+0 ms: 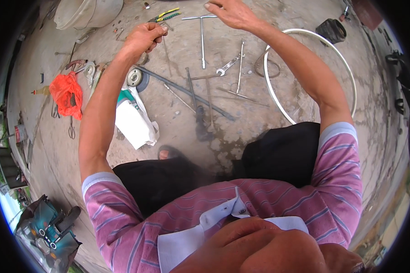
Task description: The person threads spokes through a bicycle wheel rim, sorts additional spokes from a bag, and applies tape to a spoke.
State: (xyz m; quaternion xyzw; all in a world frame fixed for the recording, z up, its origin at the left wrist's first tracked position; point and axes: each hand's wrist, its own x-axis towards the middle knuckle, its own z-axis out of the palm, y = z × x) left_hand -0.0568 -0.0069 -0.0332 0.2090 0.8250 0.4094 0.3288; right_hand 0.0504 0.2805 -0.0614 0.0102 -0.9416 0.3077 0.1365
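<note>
My left hand (pixel 146 38) is raised at the upper left with its fingers curled into a pinch. Whatever lies between the fingertips is too small to name. Just beyond it are pliers (pixel 167 16) with yellow and green handles. My right hand (pixel 233 13) reaches to the top edge, partly cut off, its visible fingers stretched out with nothing seen in them. A T-handle wrench (pixel 202 43) lies on the ground between and below the hands. Nearer to me are an open-end wrench (pixel 228 66), another T-shaped tool (pixel 239 73) and a long dark bar (pixel 187 93).
A white rim hoop (pixel 269 77) lies under my right forearm. Left are an orange plastic bag (pixel 64 93), a white packet (pixel 133 123) and a round metal disc (pixel 134 77). A pale bucket (pixel 84 13) stands far left, a black container (pixel 331 31) far right.
</note>
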